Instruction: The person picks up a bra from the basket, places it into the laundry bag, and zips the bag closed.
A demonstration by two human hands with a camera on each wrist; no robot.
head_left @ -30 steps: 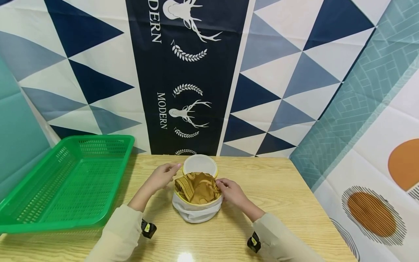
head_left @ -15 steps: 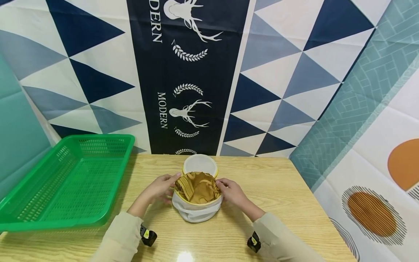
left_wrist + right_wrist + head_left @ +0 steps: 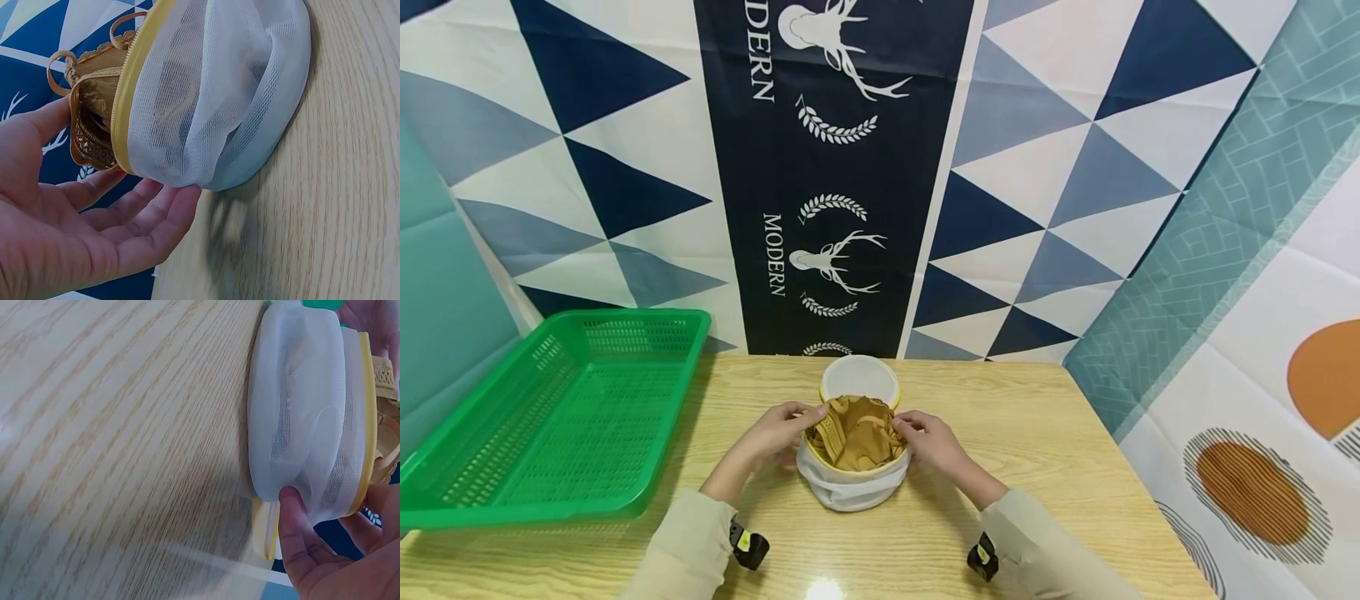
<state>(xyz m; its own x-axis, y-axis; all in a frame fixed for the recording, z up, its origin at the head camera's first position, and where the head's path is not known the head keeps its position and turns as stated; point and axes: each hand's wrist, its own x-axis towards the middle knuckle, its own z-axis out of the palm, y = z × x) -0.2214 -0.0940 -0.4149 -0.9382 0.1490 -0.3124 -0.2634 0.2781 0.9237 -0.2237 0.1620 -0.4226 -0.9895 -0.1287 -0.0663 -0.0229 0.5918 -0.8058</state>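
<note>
A round white mesh laundry bag (image 3: 853, 493) with a yellow zipper stands on the table in front of me. Its mesh lid (image 3: 859, 379) is unzipped and tipped back. Bunched ochre lace-trimmed lingerie (image 3: 861, 446) with thin straps fills the opening and bulges above the zipper edge. My left hand (image 3: 778, 435) is at the left side, thumb on the lingerie's edge. Its fingertips meet the mesh wall from outside in the left wrist view. On the right, my right hand (image 3: 934, 440) grips the bag at its rim, one finger (image 3: 292, 515) against the mesh.
A large green plastic basket (image 3: 550, 508) with perforated walls stands at the left of the wooden table (image 3: 1000, 417). Behind the table hangs a patterned wall covering (image 3: 850, 183). A black wrist camera (image 3: 748, 547) sits on the left cuff, another (image 3: 982, 560) on the right.
My left hand has moved right, onto the bag's left side, with its thumb reaching over the lingerie. The lace at the left edge has shifted inward. My right hand has stayed in place.
</note>
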